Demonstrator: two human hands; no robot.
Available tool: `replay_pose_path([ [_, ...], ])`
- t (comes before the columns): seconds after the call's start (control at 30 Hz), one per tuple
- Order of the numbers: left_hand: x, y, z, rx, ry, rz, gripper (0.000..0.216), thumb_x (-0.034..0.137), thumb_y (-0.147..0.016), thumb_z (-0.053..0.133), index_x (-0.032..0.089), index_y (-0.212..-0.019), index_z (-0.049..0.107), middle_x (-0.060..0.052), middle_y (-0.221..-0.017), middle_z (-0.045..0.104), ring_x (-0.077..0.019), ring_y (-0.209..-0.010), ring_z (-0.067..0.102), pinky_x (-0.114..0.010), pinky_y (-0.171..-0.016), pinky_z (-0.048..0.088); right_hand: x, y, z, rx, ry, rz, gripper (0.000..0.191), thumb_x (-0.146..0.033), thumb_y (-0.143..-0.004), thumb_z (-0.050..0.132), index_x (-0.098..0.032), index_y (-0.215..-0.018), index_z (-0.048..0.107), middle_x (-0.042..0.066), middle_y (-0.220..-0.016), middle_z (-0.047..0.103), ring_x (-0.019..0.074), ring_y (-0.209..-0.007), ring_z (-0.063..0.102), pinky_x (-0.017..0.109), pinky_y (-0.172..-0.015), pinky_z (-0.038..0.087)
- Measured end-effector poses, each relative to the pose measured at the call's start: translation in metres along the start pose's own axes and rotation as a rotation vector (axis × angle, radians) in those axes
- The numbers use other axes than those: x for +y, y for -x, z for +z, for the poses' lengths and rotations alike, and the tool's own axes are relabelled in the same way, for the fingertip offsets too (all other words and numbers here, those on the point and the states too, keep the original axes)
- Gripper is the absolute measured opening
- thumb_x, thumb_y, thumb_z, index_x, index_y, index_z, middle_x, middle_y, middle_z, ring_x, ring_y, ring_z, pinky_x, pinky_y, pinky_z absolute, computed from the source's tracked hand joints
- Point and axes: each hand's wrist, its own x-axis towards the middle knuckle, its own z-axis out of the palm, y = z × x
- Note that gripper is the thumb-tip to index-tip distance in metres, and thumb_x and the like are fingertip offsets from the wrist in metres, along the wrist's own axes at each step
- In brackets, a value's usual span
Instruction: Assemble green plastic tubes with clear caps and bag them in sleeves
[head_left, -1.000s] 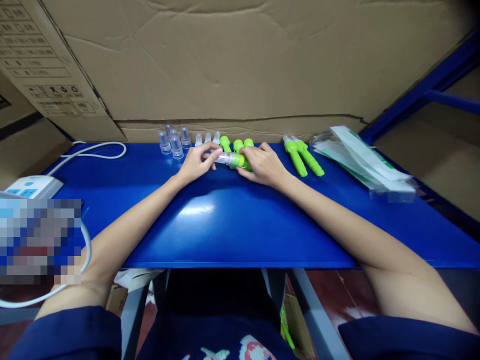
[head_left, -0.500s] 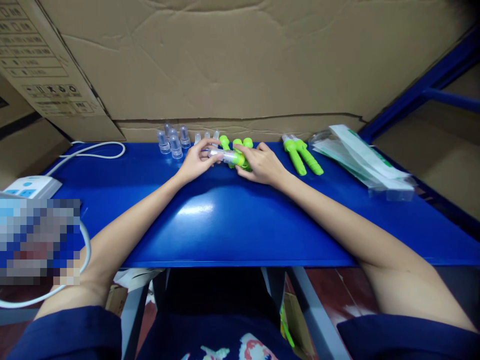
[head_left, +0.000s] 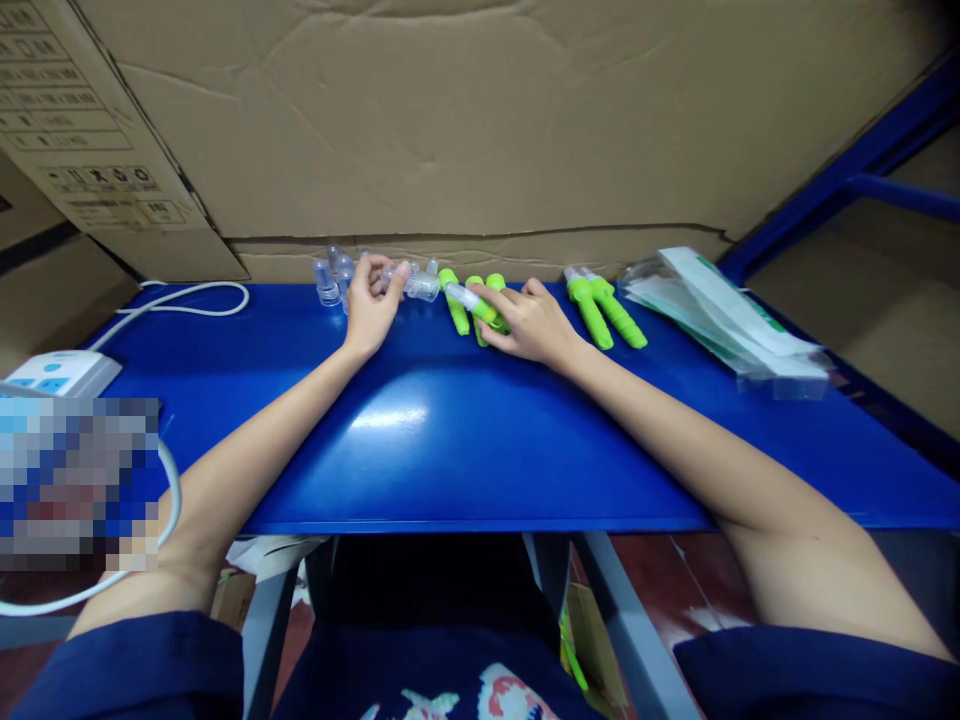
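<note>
My left hand [head_left: 370,305] is raised at the back of the blue table [head_left: 420,430], fingers pinched on a clear plastic cap [head_left: 415,283]. My right hand [head_left: 529,322] grips a green pen-like part [head_left: 480,305] with a clear tip that points left toward the cap. Cap and part are apart. More green parts [head_left: 452,297] lie just behind my right hand. Clear caps [head_left: 328,280] stand in a cluster behind my left hand.
Two assembled green pieces [head_left: 604,310] lie right of my right hand. Clear plastic bags [head_left: 720,315] are stacked at the far right. A white power strip [head_left: 64,372] and its cable [head_left: 191,295] sit at the left. Cardboard [head_left: 480,130] walls the back.
The clear cap and the green part were joined between both hands. Now my left hand has pulled away up and left with the clear cap, while my right keeps the green part.
</note>
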Motion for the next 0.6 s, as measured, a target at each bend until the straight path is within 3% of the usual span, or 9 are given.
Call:
replay_pose_path([
  [0.1,0.001,-0.002,-0.01,0.046,-0.22,0.11,0.066,0.085,-0.094,0.047,0.023,-0.11,0.065,-0.008,-0.101,0.072,-0.0222,-0.091,0.07,-0.038,-0.084,0.056,0.004,0.0,0.002,0.004,0.002,0.048,0.061,-0.034,-0.102,0.043,-0.008,-0.156,0.053,0.022,-0.116,0.078,0.0311,-0.09,0.069,0.04,-0.086,0.035],
  [0.27,-0.002,-0.002,-0.02,-0.025,-0.539,0.218,0.053,0.071,-0.1,0.052,0.023,-0.111,0.07,-0.012,-0.113,0.074,-0.0332,-0.115,0.067,-0.052,-0.109,0.046,0.006,-0.001,0.001,-0.034,0.0,0.113,0.062,-0.036,-0.103,0.042,-0.008,-0.158,0.05,0.023,-0.122,0.077,0.033,-0.095,0.072,0.042,-0.09,0.037],
  [0.4,-0.002,0.0,-0.022,-0.082,-0.707,0.185,0.046,0.059,-0.102,0.051,0.021,-0.117,0.071,-0.017,-0.121,0.075,-0.042,-0.132,0.057,-0.065,-0.119,0.03,0.006,-0.002,-0.001,-0.051,-0.011,0.197,0.062,-0.036,-0.103,0.043,-0.009,-0.16,0.047,0.023,-0.127,0.075,0.0352,-0.103,0.072,0.045,-0.094,0.04],
  [0.6,0.003,0.0,-0.027,-0.056,-0.747,0.129,0.037,0.048,-0.102,0.055,0.022,-0.124,0.07,-0.02,-0.152,0.06,-0.0457,-0.148,0.043,-0.069,-0.121,0.024,0.026,0.001,0.01,0.075,-0.119,0.456,0.056,-0.037,-0.099,0.049,-0.01,-0.148,0.055,0.026,-0.134,0.069,0.0408,-0.109,0.068,0.05,-0.087,0.049],
])
